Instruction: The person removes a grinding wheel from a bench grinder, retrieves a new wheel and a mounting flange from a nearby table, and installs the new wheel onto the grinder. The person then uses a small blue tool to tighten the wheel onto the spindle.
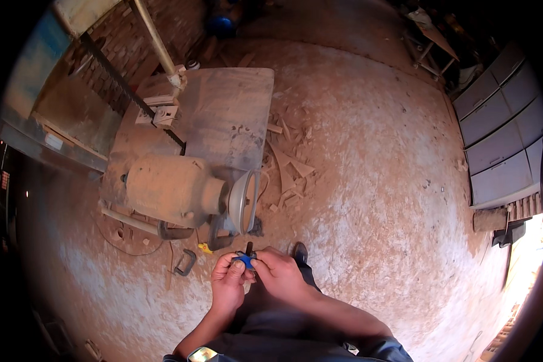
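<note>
In front of my body, both hands meet at a small blue piece (245, 260) with a dark stub sticking up from it. My left hand (230, 277) pinches it between thumb and fingers from the left. From the right, the thumb and fingers of my right hand (279, 274) close on the same piece. Its exact kind is too small to make out, and the fingers cover part of it. Just beyond my hands stands a dust-covered motor (163, 187) with a round metal wheel (242, 202) at its right end.
Behind the motor is a dusty bandsaw table (232, 99) with a toothed blade (123, 87) running down to it. Wood scraps (292, 172) litter the floor on its right. A C-shaped clamp (186, 263) and a yellow item (205, 247) lie left of my hands. Grey cabinets (501, 139) stand far right.
</note>
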